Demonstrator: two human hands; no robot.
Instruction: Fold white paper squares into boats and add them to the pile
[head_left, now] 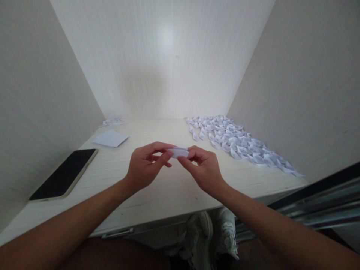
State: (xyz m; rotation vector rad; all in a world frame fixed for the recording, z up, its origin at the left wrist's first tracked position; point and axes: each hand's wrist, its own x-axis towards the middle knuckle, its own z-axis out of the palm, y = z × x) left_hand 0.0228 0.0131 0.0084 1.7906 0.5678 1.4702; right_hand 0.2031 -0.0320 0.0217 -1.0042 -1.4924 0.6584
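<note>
A small folded piece of white paper [179, 153] is held up over the middle of the tabletop, between both hands. My left hand [147, 161] pinches its left end with thumb and fingers. At the right end, my right hand [202, 165] grips it the same way, thumb on the near face. The paper looks like a narrow strip with a fold along its upper edge. Fingers hide both of its ends.
Many small folded white paper pieces [233, 138] lie heaped at the right. A stack of white paper sheets [111, 138] rests at the left, with thin white scraps [114, 122] behind. A phone [64, 174] lies near the left wall. Panels enclose the white tabletop [168, 198].
</note>
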